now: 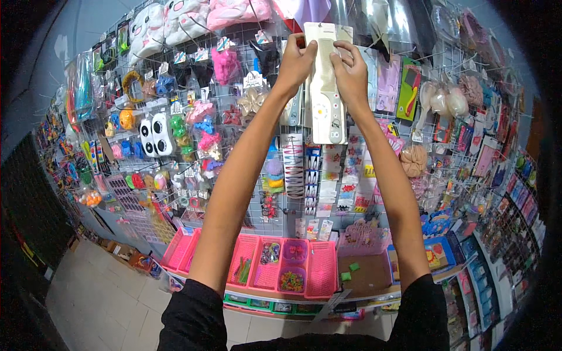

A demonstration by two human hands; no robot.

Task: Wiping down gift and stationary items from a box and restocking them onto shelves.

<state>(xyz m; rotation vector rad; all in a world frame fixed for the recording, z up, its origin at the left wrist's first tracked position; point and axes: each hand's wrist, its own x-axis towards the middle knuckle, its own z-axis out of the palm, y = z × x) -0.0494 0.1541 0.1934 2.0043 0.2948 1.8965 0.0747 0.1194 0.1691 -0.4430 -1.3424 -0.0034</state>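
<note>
Both arms reach up to a carded hair comb [327, 70] near the top of a wire grid display wall. The comb is pale grey-green with a decorated handle and sits on a long cream card [319, 112]. My left hand [299, 59] pinches the card's left edge between thumb and fingers. At the right edge, my right hand [350, 66] has curled fingers on the card beside the comb's teeth. A similar carded comb [293, 109] hangs partly hidden to the left. Whether the card's top hole is on a hook cannot be made out.
Metal hooks with packaged hair accessories jut out all around. A green-carded brush [409, 90] hangs to the right and a panda-patterned item [157, 135] to the left. Pink plastic baskets [321, 270] and an open cardboard box [366, 274] stand on a shelf below, above a tiled floor [101, 289].
</note>
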